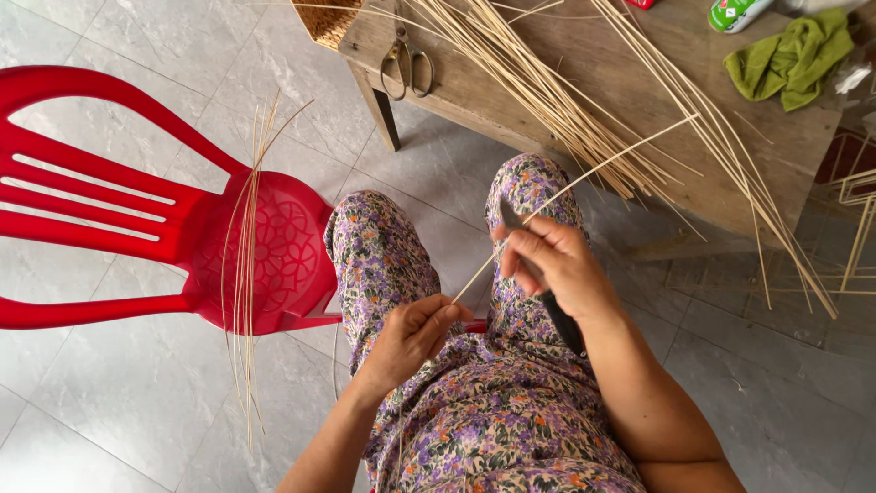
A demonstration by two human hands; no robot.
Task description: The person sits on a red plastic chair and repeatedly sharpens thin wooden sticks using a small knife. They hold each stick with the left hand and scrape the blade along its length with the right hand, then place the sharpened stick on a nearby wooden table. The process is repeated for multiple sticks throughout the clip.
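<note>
Pale, thin and stiff, a bamboo strip (pixel 566 187) runs slantwise from the person's lap up toward the tabletop (pixel 630 87). The left hand (pixel 411 338) pinches its lower end, the grip narrow, thumb and fingertips pressed together on the strip above the flowered purple trousers (pixel 383 256). The right hand (pixel 552 260) has its grip wrapped round a dark-handled knife (pixel 557 310), whose blade lies against the strip just above the left hand; the handle juts back along the wrist.

To the left stands a glossy red plastic chair (pixel 137 219) with a slatted back and a pierced round pattern in the seat. A loose sheaf of fine slivers (pixel 245 265) lies across the seat, bowed, with ends hanging toward the grey marbled floor tiles (pixel 109 393).

Farther off, the rough wooden tabletop carries a long fan of bamboo strips (pixel 547 91) that overhang its near edge. Metal scissors (pixel 406 64) lie near its left corner, beside the edge of a woven basket (pixel 328 20). A crumpled green cloth (pixel 794 57) sits at the far right.
</note>
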